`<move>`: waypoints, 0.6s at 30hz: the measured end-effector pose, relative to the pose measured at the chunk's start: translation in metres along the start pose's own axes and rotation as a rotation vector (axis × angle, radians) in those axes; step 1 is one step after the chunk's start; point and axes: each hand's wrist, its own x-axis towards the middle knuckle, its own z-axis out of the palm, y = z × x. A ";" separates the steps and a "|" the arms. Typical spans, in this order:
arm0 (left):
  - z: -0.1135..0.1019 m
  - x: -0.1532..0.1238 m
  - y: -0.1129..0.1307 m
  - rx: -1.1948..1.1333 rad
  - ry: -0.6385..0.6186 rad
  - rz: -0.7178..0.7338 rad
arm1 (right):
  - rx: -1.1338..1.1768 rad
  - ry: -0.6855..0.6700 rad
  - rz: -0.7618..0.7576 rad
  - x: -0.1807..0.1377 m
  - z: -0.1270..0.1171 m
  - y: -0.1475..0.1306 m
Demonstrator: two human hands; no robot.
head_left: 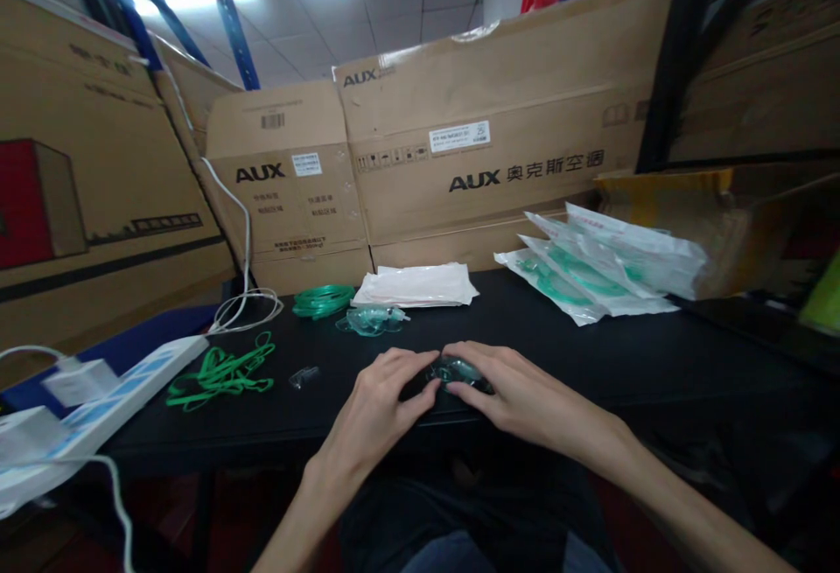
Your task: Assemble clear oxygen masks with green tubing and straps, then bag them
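Note:
My left hand [381,398] and my right hand [508,385] meet near the front edge of the black table [656,363]. Both close their fingers around a small clear green plastic mask piece [454,371], which shows between the fingertips. Most of that piece is hidden by my fingers. Just beyond my hands lies another clear green mask [371,320] beside a coil of green tubing [322,300]. Green elastic straps [221,373] lie to the left, with a small clear plastic part [304,376] next to them.
A flat stack of empty white bags [416,285] lies at the table's back. Sealed packets with green masks [591,271] are piled at the back right. A white power strip [98,411] with chargers and cables sits at the left. Large AUX cartons [486,144] wall in the table.

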 end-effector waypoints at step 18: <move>-0.003 -0.015 0.005 -0.084 0.061 -0.011 | 0.334 -0.036 0.131 0.007 0.003 -0.010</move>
